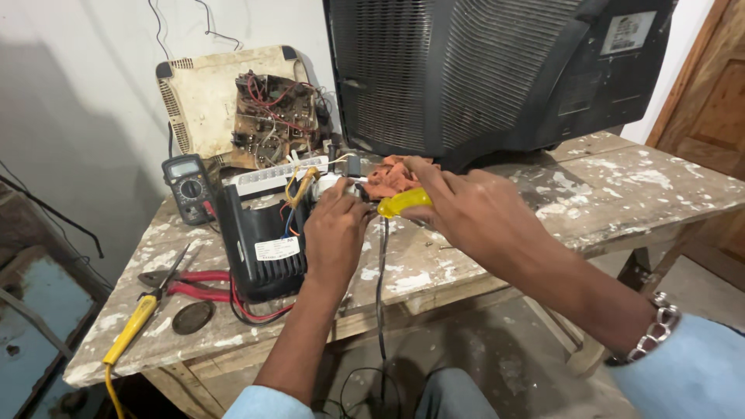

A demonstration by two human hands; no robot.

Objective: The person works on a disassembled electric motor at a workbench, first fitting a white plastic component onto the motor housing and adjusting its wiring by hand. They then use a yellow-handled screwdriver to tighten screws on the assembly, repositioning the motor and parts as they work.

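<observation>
on the paint-spattered surface: black unit opened up, still working at its top edge

on the surface (605, 194) in front of me the black plastic unit (260, 233) stands upright, near the front edge, wiring side facing me. coloured wires (293, 206) spill out of its top right corner, so the casing is already open or at least partly exposed. nothing looks closed back up.

my left hand (334, 233) is curled against the right side of the unit, fingers at the wire bundle; can't tell if it's pinching a wire or just steadying the case. my right hand (458, 206) is closed round a yellow-handled screwdriver (403, 202), tip pointing left toward the spot where my left fingers are. the tip itself is hidden behind my left hand, so i can't say if it's seated in a screw.

judgement: mid-job. access done, actual work at the terminals or screws in progress, reassembly all left.

around it: multimeter (188, 186) to the left of the unit, probes not in use. red-handled pliers (182, 283) and a yellow soldering iron (132, 330) lie at the front left, untouched. bare circuit board (272, 116) leans on a cream housing (206, 97) at the back. orange rag (392, 177) just behind my hands, big black tv back (481, 70) above it. a black cable (380, 295) hangs off the front edge.
</observation>
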